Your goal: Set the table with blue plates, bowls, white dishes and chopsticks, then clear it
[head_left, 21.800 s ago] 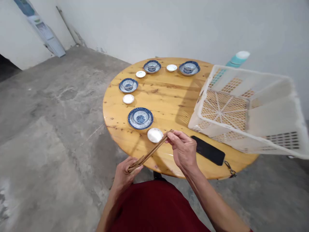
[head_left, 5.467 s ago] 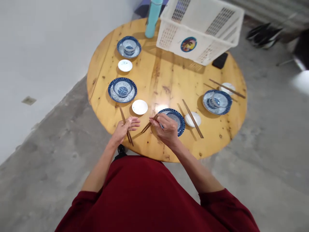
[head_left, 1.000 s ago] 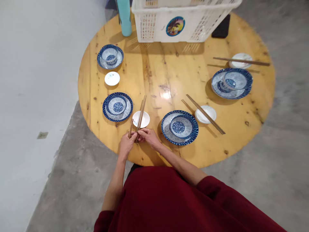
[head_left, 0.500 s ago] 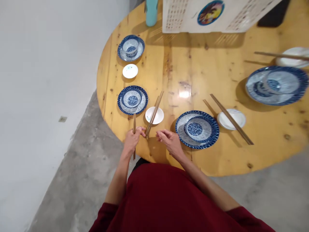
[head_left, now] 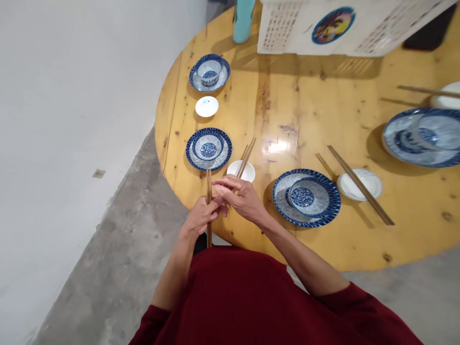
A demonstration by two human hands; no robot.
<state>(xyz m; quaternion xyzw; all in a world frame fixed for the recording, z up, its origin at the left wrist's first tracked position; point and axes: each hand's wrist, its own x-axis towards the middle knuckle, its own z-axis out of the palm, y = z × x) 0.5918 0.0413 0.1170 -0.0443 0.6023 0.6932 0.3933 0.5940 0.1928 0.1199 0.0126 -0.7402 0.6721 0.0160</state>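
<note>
My left hand [head_left: 200, 219] is closed around brown wooden chopsticks [head_left: 209, 189] that stand nearly upright over the near edge of the round wooden table [head_left: 287, 110]. My right hand [head_left: 240, 197] reaches across to them, fingers curled and touching the left hand's fingers. Just beyond the hands another pair of chopsticks [head_left: 247, 157] lies across a small white saucer [head_left: 237, 168]. A blue-patterned plate with a bowl [head_left: 209, 148] sits to the saucer's left, another blue plate with a bowl [head_left: 306, 197] to its right.
A third blue plate and bowl [head_left: 210, 72] and a small white saucer [head_left: 206, 106] sit farther back on the left. Right of centre, chopsticks rest on a white saucer [head_left: 360, 184]. A white plastic basket [head_left: 341, 24], a teal bottle [head_left: 243, 20] and a wall on the left.
My right hand has let go of the pair lying on the saucer and moved left to meet my left hand. The camera view shifted slightly.
</note>
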